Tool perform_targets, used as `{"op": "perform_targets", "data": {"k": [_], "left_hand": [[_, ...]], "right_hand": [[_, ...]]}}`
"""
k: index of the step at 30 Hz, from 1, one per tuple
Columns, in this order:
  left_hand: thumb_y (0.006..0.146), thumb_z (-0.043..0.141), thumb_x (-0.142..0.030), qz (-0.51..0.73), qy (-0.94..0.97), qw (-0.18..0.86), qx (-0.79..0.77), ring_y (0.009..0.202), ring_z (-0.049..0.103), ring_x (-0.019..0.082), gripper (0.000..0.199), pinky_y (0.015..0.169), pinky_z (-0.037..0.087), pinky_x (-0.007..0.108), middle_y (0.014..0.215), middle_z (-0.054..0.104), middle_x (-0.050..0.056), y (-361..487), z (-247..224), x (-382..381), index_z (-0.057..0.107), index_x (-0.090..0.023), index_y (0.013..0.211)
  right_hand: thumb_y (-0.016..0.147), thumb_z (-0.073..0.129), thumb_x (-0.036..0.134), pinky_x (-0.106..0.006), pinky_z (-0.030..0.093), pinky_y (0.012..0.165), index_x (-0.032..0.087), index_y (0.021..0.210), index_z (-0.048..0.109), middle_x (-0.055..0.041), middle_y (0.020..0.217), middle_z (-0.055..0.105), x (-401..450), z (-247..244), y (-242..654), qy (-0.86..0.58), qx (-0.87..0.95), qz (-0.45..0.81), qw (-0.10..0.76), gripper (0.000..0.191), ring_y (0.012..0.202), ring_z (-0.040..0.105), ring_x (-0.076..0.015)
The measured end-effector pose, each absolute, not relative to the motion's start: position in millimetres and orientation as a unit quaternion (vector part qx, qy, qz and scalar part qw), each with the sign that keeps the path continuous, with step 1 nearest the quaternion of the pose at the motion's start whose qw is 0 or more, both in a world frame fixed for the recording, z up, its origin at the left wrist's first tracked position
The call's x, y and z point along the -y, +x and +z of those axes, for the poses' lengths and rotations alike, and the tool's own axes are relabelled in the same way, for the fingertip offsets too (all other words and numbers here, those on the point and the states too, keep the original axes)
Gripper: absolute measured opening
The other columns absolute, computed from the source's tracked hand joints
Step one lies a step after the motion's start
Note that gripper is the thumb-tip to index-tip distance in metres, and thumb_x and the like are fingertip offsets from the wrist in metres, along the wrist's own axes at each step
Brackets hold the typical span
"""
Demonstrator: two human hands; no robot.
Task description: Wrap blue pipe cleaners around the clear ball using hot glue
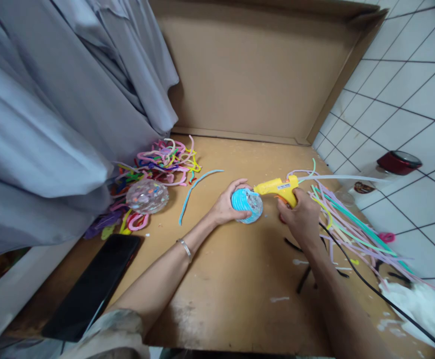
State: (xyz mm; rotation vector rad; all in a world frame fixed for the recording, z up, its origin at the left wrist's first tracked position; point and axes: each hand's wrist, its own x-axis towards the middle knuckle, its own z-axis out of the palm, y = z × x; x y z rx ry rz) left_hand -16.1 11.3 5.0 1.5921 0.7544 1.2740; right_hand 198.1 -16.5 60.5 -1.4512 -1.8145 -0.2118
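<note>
My left hand (228, 203) is wrapped round a small clear ball (255, 203) partly covered in coils of light blue pipe cleaner (241, 200). In my right hand (300, 212) is a yellow hot glue gun (277, 187), with a long clear glue stick (337, 177) sticking out of its back. The gun's nozzle points left and meets or almost meets the upper edge of the ball; whether it touches I cannot tell. A loose, curved blue pipe cleaner (193, 191) lies on the table left of my left hand.
A second clear ball (147, 196) sits at the left by a tangle of coloured pipe cleaners (165, 157). A black phone (94, 284) lies near the left edge. Straight pipe cleaners (352, 219), a black cord (370, 289), white fluff (423, 304) and a red-lidded jar (380, 174) are on the right.
</note>
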Motion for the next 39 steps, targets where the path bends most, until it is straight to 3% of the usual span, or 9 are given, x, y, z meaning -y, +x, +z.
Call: {"op": "perform_targets", "data": {"k": [27,34,39], "left_hand": [[0.051,0.085,-0.024,0.518,0.651,0.464,-0.303,0.119,0.058,0.027,0.094,0.106,0.042,0.04,0.125,0.06,0.011,-16,6,-11,0.039,-0.019,0.133],[0.05,0.085,-0.025,0.518,0.649,0.464,-0.31,0.118,0.058,0.027,0.094,0.106,0.042,0.04,0.125,0.06,0.011,-16,5,-11,0.04,-0.019,0.133],[0.052,0.085,-0.026,0.516,0.657,0.454,-0.311,0.12,0.057,0.027,0.094,0.106,0.042,0.041,0.125,0.06,0.011,-17,3,-12,0.04,-0.02,0.134]], "right_hand": [[0.078,0.053,0.037,-0.027,0.027,0.057,0.023,0.066,0.04,0.0009,0.063,0.049,16,60,200,-0.574,0.716,-0.071,0.391,0.023,0.057,0.038,-0.0136],[0.074,0.052,0.046,-0.027,0.027,0.055,0.023,0.067,0.044,0.002,0.058,0.047,13,60,201,-0.639,0.675,-0.027,0.367,0.025,0.053,0.035,-0.0132],[0.073,0.051,0.053,-0.028,0.032,0.057,0.019,0.075,0.054,-0.0056,0.071,0.058,-3,49,219,-0.72,0.626,-0.019,0.298,0.035,0.061,0.045,-0.0169]]}}
